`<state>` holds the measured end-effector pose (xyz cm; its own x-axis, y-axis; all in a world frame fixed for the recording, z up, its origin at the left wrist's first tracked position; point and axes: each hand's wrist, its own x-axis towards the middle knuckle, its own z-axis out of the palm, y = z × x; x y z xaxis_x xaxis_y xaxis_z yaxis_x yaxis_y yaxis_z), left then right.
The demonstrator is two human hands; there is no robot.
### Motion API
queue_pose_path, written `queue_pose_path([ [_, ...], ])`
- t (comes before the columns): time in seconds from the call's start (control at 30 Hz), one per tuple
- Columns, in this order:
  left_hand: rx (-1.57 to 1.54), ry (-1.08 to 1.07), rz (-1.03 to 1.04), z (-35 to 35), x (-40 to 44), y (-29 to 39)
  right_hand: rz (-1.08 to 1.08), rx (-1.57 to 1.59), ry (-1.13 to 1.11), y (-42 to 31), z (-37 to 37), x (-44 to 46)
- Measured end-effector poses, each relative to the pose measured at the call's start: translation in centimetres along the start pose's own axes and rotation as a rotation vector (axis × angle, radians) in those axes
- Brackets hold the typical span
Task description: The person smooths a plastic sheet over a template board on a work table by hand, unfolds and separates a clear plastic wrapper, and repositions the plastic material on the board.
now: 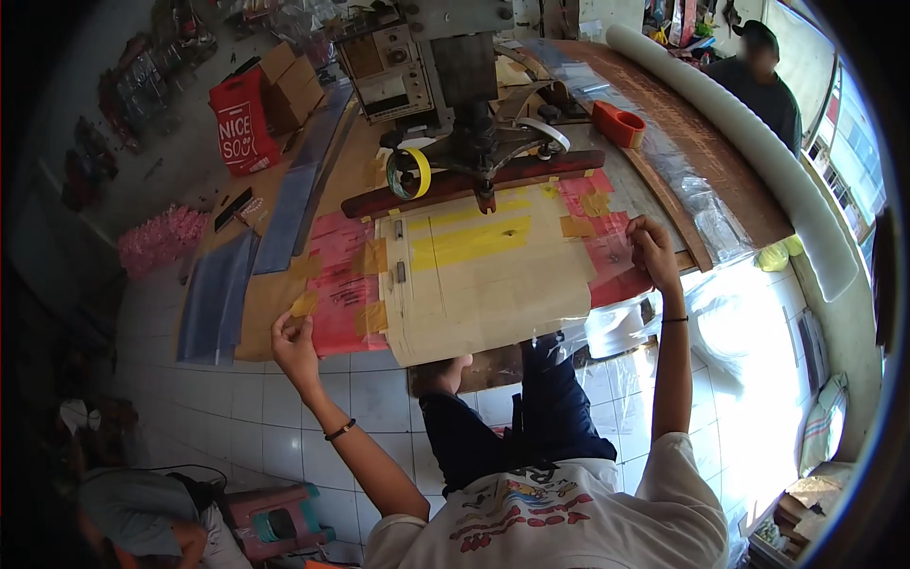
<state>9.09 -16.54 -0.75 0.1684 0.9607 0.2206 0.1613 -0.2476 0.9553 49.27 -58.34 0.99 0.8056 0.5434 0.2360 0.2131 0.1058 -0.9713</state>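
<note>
A cream sheet with yellow strips and red side panels patched with brown tape lies at the front of the worktable. My left hand pinches the near-left corner of the red left panel. At the far side, my right hand is closed on the edge of the red right panel; a clear film seems to lie there too, and its exact grip is partly hidden. Above the sheet's back edge stands the press head with a long dark red bar.
A yellow tape roll hangs on the press. An orange tape dispenser stands back right, near a long white foam roll. Blue plastic strips and a red bag lie left. Another person is at back right, another at lower left.
</note>
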Motion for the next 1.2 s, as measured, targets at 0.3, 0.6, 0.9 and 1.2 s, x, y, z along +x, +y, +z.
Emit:
queue_pose_path([
  [0.3,-0.029,-0.010,-0.002,-0.2,0.1,0.1,0.007,-0.028,-0.002,-0.2,0.1,0.0],
  [0.6,-0.043,-0.016,0.001,-0.1,0.2,-0.1,0.023,-0.013,0.037,-0.5,0.4,-0.1],
  [0.9,-0.036,-0.009,-0.014,0.0,0.2,-0.2,0.016,-0.019,0.027,-0.7,0.4,-0.3],
  [1.2,-0.024,-0.014,-0.012,-0.1,0.1,-0.1,0.010,-0.015,0.032,-0.1,0.2,-0.2],
])
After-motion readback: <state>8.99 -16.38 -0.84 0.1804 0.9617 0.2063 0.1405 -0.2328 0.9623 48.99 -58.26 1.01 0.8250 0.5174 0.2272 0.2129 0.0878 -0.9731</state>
